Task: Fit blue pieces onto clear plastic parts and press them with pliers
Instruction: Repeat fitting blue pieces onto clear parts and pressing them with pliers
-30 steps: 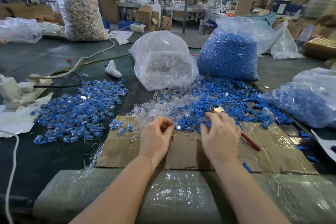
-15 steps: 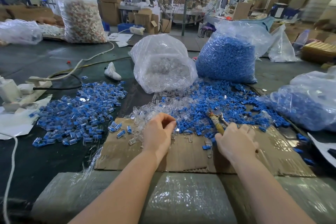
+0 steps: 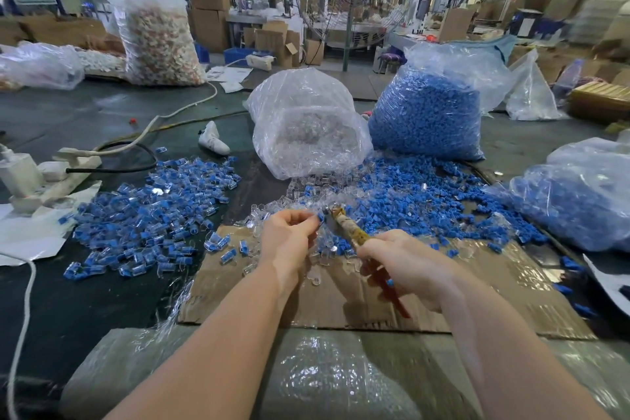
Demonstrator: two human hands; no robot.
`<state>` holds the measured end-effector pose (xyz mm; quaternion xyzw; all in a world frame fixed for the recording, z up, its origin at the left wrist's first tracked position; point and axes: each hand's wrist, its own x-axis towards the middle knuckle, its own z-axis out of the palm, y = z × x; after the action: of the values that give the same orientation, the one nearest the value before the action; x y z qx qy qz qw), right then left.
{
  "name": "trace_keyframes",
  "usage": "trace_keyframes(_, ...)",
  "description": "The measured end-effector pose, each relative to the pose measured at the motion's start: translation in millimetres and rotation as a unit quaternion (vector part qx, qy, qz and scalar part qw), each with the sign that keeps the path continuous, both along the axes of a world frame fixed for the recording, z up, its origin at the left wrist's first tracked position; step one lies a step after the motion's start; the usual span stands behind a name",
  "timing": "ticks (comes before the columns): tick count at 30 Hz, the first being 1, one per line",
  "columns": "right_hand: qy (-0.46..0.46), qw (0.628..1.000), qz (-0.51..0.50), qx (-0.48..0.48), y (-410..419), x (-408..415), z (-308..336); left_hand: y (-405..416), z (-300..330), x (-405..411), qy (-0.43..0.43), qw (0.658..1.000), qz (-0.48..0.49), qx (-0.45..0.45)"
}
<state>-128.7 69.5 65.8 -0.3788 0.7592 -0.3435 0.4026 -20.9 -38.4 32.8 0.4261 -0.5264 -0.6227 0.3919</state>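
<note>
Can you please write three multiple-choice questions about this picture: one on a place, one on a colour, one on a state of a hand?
1. Where does the finished pile of clear plastic parts with blue pieces fitted lie?
A. left of the flat brown cardboard sheet
B. inside the tall clear bag
C. on the person's lap

2. What colour are the loose pieces in the full plastic bag on the right?
A. red
B. blue
C. yellow

3. What is the right hand doing?
A. resting flat
B. pointing
C. gripping the worn pliers with red handles

Answers: 1 A, the pile lies on the dark table left of the cardboard sheet. 2 B, the bag shows blue throughout. 3 C, the fingers curl round the handles while the left hand pinches a small part at the pliers' tip.
</note>
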Motion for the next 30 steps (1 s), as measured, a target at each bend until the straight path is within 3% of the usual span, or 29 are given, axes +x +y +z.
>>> trace_keyframes(9, -0.063, 0.996, 0.058, 0.014, 7.6, 3.4, 6.6, -3.1, 1.1, 3.8, -0.001, 0.999, 0.026, 0.035)
trace_keyframes(23, -0.038, 0.995, 0.085, 0.017, 7.5, 5.6, 4.8, -8.0, 9.1, 5.3, -0.030, 0.999, 0.012, 0.042)
trace_keyframes(30, -0.002, 0.995, 0.099, 0.019, 7.2, 10.2, 5.8, -8.5, 6.0, 3.7, -0.005, 0.997, 0.018, 0.073)
